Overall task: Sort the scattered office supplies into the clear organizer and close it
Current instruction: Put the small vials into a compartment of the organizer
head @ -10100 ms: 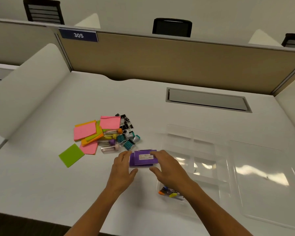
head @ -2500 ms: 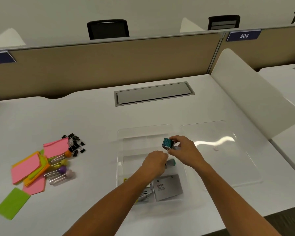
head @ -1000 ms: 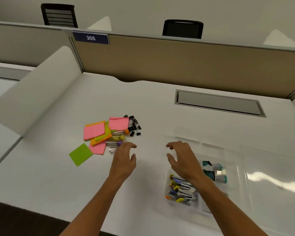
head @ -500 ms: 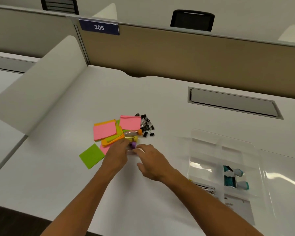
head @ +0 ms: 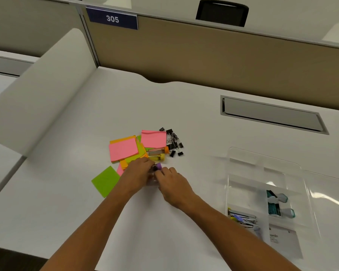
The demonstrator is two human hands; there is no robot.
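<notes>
Your right hand (head: pixel 172 182): it rests on the bench (head: pixel 67 202), fingers curled toward the purple-capped tube (head: pixel 158 166). You cannot tell from here whether the grip has closed on it, because your knuckles hide the fingertips.

Your left hand (head: pixel 138 173): it lies just beside the right, fingers bent over the same tube and over the near edge of the sticky notes (head: pixel 123 148). Whether it pinches anything is hidden too.

Two hands, one tube: if both pull at once, the small round tube can squirt out and roll across the bench.

Green note (head: pixel 105 180): it lies loose by your left wrist, so a sweep of the forearm can push it toward the bench edge.

Clear organizer (head: pixel 243 159): it sits well apart to your right, open, with stapler-like pieces, teal clips and a card in its near compartments. The far compartments look bare. Its walls are hard to see, so a quick drop may land in the wrong cell or on the rim.

Yellow-capped tube (head: pixel 157 157) and orange-capped tube (head: pixel 158 151): they lie touching the notes, just beyond your fingers. Lifting the purple one carelessly can drag or roll them.

Binder clips (head: pixel 173 142): this loose black heap lies beside the far pink note. A nudged tube can scatter it.
</notes>
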